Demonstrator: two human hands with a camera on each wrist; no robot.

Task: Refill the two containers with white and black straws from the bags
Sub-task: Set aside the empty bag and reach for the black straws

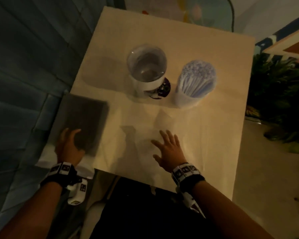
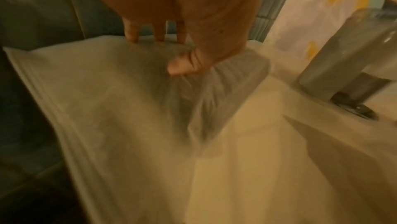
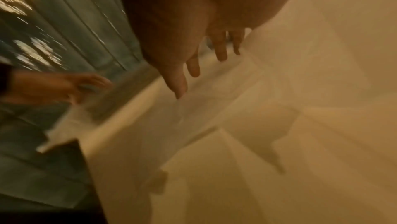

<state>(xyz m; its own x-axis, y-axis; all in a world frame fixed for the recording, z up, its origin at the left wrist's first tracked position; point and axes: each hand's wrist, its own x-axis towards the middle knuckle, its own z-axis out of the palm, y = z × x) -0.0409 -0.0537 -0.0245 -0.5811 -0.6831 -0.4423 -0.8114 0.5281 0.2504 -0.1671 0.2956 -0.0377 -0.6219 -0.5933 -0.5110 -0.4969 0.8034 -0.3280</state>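
Note:
A clear bag of black straws (image 1: 84, 121) lies across the table's left edge. My left hand (image 1: 71, 135) grips its near end, thumb on top and fingers curled over the far side (image 2: 167, 54). An empty clear container (image 1: 147, 66) with a white band stands mid-table. To its right stands a container full of white straws (image 1: 195, 80). My right hand (image 1: 164, 144) is spread flat and holds nothing. It is over a limp, empty clear bag (image 1: 164, 121) on the table; I cannot tell whether it touches. In the blurred right wrist view my right hand (image 3: 197, 74) shows straight fingers.
The cream table (image 1: 205, 135) has a dark round object (image 1: 163, 90) at the empty container's base. A teal sofa (image 1: 21, 83) runs along the left. A green plant (image 1: 280, 94) stands on the floor to the right.

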